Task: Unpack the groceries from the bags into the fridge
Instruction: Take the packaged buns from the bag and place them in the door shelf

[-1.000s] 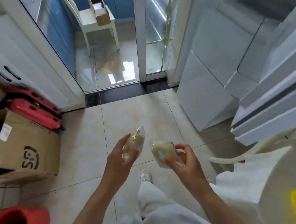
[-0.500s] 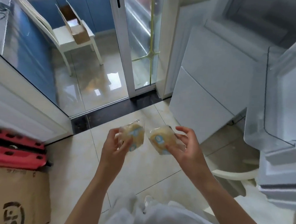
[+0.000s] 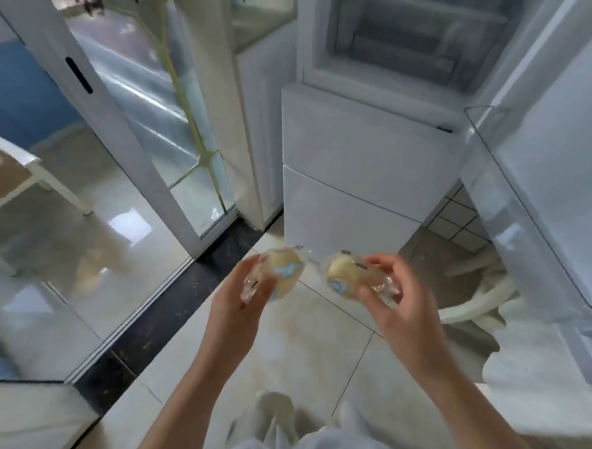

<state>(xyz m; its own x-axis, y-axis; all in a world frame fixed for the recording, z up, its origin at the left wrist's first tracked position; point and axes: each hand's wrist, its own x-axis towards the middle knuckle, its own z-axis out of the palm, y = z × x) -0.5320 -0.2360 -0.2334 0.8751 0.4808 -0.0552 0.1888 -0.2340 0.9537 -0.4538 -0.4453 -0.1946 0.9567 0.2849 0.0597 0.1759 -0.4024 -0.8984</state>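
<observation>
No writing is reading clearly on either wrapper; each is showing only a pale blue printed patch, too blurred to make out. The left hand (image 3: 241, 300) is gripping a round pale-yellow bun in clear plastic wrap (image 3: 282, 270), fingers curled around its near side, with crinkled wrap sticking out beneath the thumb. The right hand (image 3: 400, 298) is pinching a second round pale-yellow bun in clear plastic wrap (image 3: 345, 275), thumb on the near side and fingertips over the top, the twisted tail of wrap lying against the palm. The two buns are sitting near each other but apart, over the beige tiled floor (image 3: 315, 345).

At twelve o'clock from the hands, the white fridge (image 3: 352, 179) is standing with its upper compartment open, showing translucent drawers (image 3: 410, 41) whose contents cannot be told. At two o'clock the open fridge door is carrying a clear plastic door bin (image 3: 515, 208), also without discernible contents. At ten o'clock a white-framed glass sliding door (image 3: 127, 153) is standing.
</observation>
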